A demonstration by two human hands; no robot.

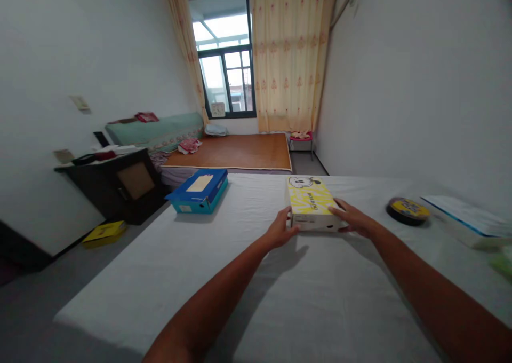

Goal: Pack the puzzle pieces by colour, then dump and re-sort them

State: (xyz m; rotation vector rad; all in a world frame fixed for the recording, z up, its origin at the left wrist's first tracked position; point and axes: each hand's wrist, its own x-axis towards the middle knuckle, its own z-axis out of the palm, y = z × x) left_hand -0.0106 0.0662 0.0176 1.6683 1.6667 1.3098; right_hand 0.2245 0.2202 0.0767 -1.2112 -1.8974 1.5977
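Note:
A yellow and white shoebox (310,196) with a cartoon face on its lid rests on the white-covered table (240,293), lid down. My left hand (281,228) grips its near left corner, the thumb along the front side. On the right side, my right hand (352,218) holds the box with fingers spread over its edge and lid. Both hands are closed on the box from opposite sides. To the left, apart from my hands, sits a blue shoebox (202,189) with a pale label on top.
Right of my right hand lie a round black and yellow tin (408,211) and a long white box (466,219). A yellow box (104,234) is on the floor at left, near a dark cabinet (120,184). Beyond the table is a bed (240,149).

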